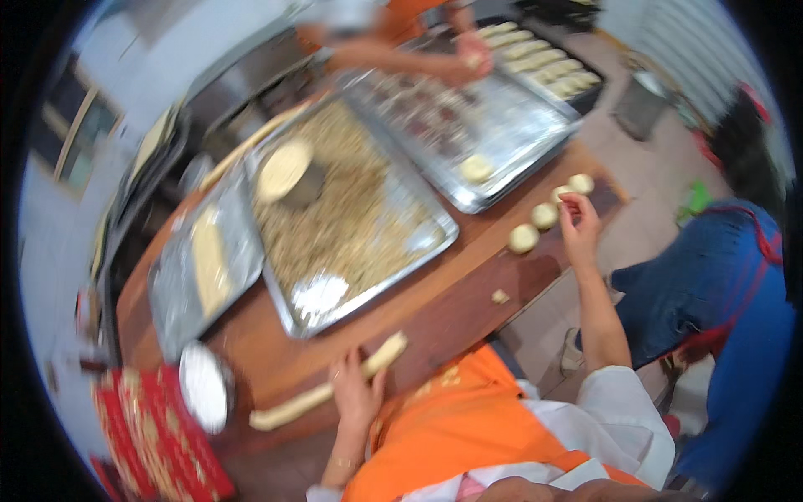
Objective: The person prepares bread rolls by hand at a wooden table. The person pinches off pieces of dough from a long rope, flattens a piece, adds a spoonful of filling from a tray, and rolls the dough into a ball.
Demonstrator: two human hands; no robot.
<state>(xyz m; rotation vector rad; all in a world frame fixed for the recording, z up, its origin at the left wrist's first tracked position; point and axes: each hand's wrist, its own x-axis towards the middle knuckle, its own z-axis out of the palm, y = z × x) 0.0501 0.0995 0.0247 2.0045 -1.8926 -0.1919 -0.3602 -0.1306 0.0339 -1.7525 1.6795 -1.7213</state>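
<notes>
A long rope of pale dough (293,407) lies near the front edge of the wooden table (452,293). My left hand (355,391) is closed over it, with one end sticking out on each side. My right hand (580,227) reaches to the table's right end, its fingertips pinched at one dough ball (561,195) of a short row. Beside it in the row sit other dough balls, such as the one at the near end (524,238). A small scrap of dough (500,297) rests between my two hands.
A metal tray (288,322) of crumbly filling holds a metal container (308,186) topped with pale material. Left are a smaller tray (171,305) with dough, a bowl of white powder (203,389) and red cloth (159,435). Across, a co-worker's hand (475,60) hovers over another tray (527,171).
</notes>
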